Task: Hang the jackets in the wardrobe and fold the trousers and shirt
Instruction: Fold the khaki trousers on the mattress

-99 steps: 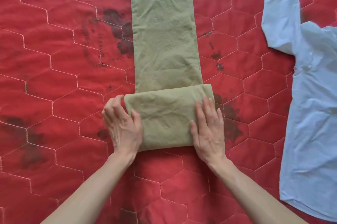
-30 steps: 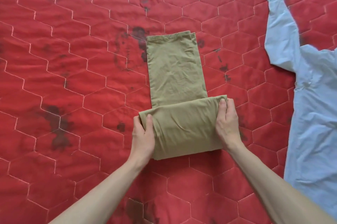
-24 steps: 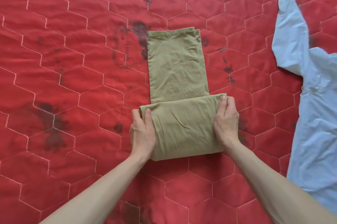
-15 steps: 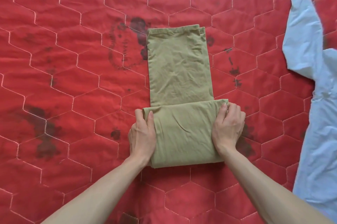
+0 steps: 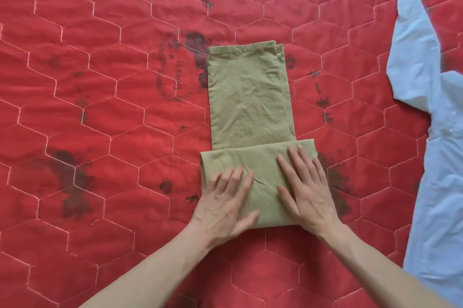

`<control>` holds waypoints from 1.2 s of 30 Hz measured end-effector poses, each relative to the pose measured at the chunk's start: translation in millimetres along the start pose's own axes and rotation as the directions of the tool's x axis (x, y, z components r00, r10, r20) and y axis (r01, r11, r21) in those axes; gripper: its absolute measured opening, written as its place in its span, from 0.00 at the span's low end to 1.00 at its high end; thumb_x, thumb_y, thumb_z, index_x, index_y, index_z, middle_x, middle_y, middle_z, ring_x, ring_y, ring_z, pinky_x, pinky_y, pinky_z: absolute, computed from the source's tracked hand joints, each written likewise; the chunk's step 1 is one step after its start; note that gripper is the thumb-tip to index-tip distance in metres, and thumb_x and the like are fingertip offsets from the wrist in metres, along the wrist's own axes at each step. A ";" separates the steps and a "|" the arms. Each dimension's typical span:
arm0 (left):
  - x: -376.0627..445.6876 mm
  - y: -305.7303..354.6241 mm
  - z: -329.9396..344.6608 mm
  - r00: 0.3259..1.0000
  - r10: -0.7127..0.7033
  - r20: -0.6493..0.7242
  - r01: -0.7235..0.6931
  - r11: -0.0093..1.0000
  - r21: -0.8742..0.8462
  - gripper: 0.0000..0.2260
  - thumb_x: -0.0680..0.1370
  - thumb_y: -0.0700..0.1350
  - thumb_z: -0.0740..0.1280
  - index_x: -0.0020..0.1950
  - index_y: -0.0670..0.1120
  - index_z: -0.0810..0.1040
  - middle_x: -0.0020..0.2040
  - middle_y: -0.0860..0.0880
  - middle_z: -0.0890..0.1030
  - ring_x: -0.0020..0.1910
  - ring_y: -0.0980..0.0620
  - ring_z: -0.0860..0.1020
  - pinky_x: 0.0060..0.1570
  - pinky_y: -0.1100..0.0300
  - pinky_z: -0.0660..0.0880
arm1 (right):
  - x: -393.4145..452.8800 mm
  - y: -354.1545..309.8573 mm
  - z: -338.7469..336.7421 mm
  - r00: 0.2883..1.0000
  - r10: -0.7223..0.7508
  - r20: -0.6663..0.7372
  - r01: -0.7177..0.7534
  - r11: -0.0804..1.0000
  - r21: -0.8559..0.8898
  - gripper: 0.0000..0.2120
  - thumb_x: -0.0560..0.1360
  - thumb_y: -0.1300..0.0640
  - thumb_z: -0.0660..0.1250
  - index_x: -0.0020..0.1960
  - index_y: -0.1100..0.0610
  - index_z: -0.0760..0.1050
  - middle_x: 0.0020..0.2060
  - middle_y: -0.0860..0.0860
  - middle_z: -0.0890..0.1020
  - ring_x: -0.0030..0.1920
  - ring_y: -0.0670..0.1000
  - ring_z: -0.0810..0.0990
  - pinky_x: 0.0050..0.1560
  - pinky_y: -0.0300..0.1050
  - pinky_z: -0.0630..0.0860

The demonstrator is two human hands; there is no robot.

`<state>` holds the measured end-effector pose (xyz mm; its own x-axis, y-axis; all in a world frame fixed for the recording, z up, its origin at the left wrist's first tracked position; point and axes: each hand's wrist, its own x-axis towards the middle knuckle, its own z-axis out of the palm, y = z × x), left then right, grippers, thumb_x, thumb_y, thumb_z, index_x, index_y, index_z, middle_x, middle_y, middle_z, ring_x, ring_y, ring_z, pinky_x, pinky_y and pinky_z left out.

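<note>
Fingers of left hand [image 5: 225, 205] and right hand [image 5: 307, 190] lie flat, pressing folded trousers [image 5: 250, 107].

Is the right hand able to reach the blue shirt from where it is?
Probably yes. The right hand lies flat on the folded trousers, and only bare red quilt lies between it and the blue shirt on its right.
</note>
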<state>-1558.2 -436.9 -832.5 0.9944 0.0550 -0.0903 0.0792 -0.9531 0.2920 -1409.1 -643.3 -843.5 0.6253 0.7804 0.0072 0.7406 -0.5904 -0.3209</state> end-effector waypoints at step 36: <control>-39.5 -23.0 -104.2 0.829 -0.429 0.358 0.505 0.301 -0.809 0.24 0.62 0.57 0.78 0.58 0.60 0.83 0.51 0.51 0.86 0.46 0.58 0.84 0.40 0.65 0.79 | -53.7 -41.1 -108.7 0.966 0.258 0.009 -0.194 0.703 0.684 0.18 0.72 0.43 0.75 0.59 0.36 0.75 0.44 0.40 0.83 0.42 0.43 0.81 0.42 0.31 0.75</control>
<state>-1592.1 -386.2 -736.5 0.7657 0.3475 -0.5413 0.5826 -0.0181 0.8126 -1446.4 -683.4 -727.8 0.7930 0.6034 -0.0842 0.2308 -0.4255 -0.8750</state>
